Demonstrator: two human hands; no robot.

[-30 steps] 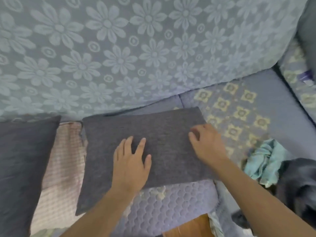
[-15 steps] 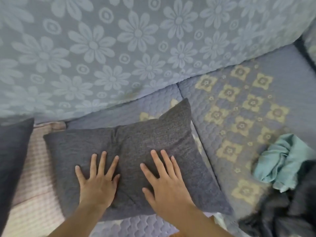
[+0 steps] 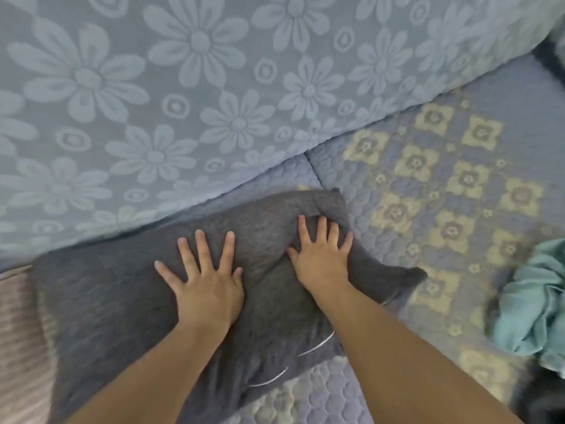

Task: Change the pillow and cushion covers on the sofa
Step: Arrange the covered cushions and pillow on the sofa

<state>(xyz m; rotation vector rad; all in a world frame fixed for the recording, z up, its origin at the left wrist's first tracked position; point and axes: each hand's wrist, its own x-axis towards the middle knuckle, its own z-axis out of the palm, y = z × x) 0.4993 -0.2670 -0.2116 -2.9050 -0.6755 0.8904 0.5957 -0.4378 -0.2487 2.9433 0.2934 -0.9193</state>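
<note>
Your left hand (image 3: 205, 289) and right hand (image 3: 321, 261) lie flat with fingers spread, pressing the grey pillow (image 3: 122, 301) at lower centre of the frame, on the quilted sofa seat (image 3: 428, 185). A teal cloth (image 3: 532, 304) lies crumpled at right.

Left hand (image 3: 208, 289): bare, no ring, no glove, short plain nails.
Right hand (image 3: 324, 261): bare, no ring, no glove, short plain nails.
Wrists: no watch, band or bracelet on either.
Forearms: bare along all that shows, no sleeve or cuff down to the lower edge of the view.
</note>
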